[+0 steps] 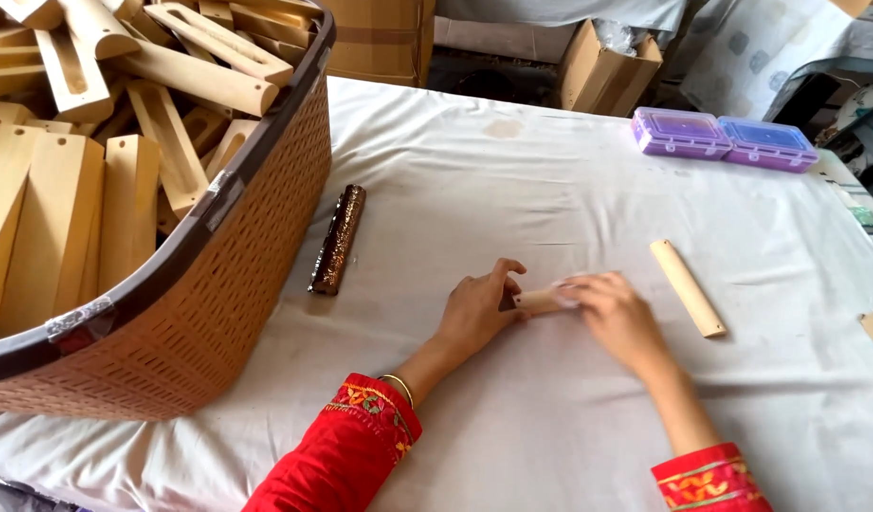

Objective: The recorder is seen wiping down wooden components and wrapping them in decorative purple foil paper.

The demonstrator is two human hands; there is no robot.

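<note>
A: Both hands grip one small pale wooden piece (536, 301) in the head view. Left hand (476, 313) holds its left end, fingers curled, thumb up; right hand (615, 315) covers its right end, closed over it with something whitish at the fingertips.

B: Location of the piece?

A: Low over the white cloth-covered table (550, 190), about centre, between the two hands. Contact with the cloth cannot be told.

B: Surroundings, same view?

A: Dark brown patterned roll (338, 239) lies to the left, beside a tan woven basket (237, 284) heaped with slotted wooden blocks (124, 114). Longer pale wooden stick (688, 287) lies to the right, apart from the right hand. Two lidded plastic boxes (721, 137), purple and blue, sit touching at the far edge. Cardboard boxes (602, 66) stand beyond the table. Red embroidered sleeves (346, 450) on both arms; bangle on the left wrist.
</note>
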